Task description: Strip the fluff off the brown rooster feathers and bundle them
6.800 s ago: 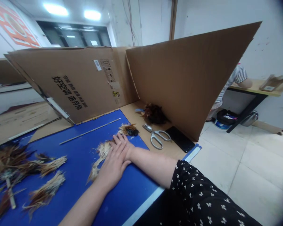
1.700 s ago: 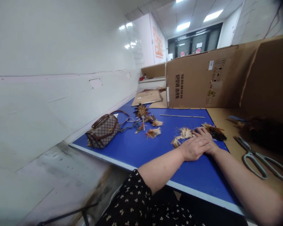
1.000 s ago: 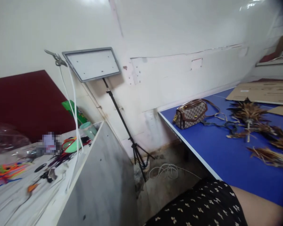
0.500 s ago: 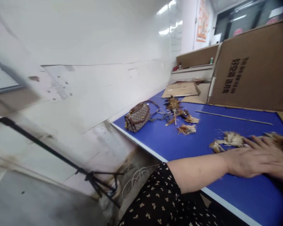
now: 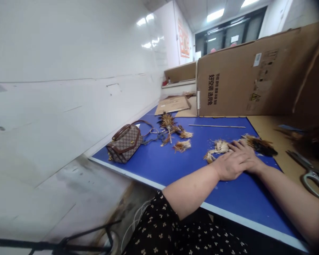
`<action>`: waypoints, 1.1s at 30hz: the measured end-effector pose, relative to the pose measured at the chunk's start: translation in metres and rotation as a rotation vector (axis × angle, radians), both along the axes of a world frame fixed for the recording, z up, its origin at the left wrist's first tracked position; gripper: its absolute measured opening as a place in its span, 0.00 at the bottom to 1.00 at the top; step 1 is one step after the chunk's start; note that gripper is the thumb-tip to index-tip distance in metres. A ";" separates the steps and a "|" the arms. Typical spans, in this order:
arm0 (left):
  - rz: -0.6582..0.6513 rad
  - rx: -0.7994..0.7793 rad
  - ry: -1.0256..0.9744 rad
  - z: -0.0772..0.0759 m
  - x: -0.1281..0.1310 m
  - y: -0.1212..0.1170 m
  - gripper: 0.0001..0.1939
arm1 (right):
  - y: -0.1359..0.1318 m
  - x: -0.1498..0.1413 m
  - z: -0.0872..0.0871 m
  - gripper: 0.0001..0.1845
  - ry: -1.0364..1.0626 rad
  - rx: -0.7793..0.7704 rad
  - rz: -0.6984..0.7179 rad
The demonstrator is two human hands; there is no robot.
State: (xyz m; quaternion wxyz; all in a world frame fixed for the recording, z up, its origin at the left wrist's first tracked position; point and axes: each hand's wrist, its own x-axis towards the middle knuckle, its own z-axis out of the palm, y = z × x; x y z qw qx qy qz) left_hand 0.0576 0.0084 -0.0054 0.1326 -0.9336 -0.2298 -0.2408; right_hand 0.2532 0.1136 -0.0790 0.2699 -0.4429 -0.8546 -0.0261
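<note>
Wall (image 5: 69,46): smooth, white, glossy above a ragged horizontal seam. Worktop (image 5: 154,163): matte blue, flat, with a pale straight edge. Cardboard panel (image 5: 234,81): brown, upright, printed with black characters and a yellow warning triangle, standing along the far edge. Cardboard sheet (image 5: 172,105): flat, tan, lying in the far corner. Handbag (image 5: 126,143): boxy, patterned, with smooth brown trim and a looped strap, near the wall. Left hand (image 5: 231,165): laid over the back of the right hand (image 5: 246,153), which lies low over the worktop with fingers extended and close together. Whether either grip closes on anything cannot be told, the palms being hidden. Scissors (image 5: 312,173): metallic, with rounded handle loops, on bare cardboard beside the right forearm. Feather cluster (image 5: 167,122): brown, spiky and fanned above a slender pale stem, beyond the handbag. Dark feather bundle (image 5: 263,147): elongated, brown to black, just beyond the right hand. Pale feather tuft (image 5: 221,146): cream, fluffy, irregular, at the right fingertips. Brown-and-cream tuft (image 5: 182,146): frayed, wedge-shaped, between handbag and hands. Rod (image 5: 218,126): thin, straight, greyish, lying parallel to the panel's base.
</note>
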 end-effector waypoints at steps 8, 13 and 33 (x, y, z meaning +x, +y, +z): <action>0.201 -0.062 -0.410 0.019 -0.053 0.009 0.17 | -0.017 -0.014 0.030 0.24 0.106 0.105 0.018; 0.829 -0.275 -0.387 0.037 -0.108 0.012 0.17 | -0.029 -0.023 0.049 0.17 0.211 0.212 0.061; 0.821 -0.470 -0.154 0.013 -0.074 0.011 0.17 | -0.037 -0.023 0.058 0.16 0.228 0.198 0.153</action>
